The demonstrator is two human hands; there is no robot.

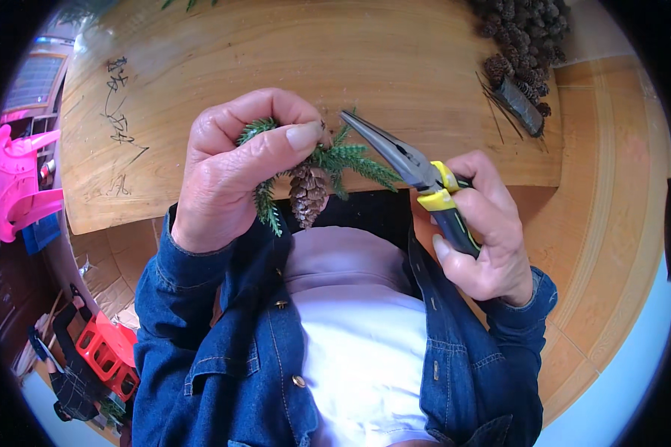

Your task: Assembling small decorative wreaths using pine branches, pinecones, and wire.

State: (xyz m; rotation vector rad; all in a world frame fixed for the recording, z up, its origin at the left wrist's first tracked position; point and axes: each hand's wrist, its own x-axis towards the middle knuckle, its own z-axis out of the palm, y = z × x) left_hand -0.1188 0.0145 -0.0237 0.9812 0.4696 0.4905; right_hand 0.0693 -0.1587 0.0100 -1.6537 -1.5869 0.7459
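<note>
Left hand (231, 165) pinches green sprig (347, 157), pinecone (308, 197) hanging below, by table's (417, 71) near edge. Cone looks light, scales brittle; I'd grip sprig up top. Right hand (490, 223) grasps pliers (410, 165).

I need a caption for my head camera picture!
Left hand holds a green sprig with a pine cone; right hand grips long-nosed pliers.
</note>
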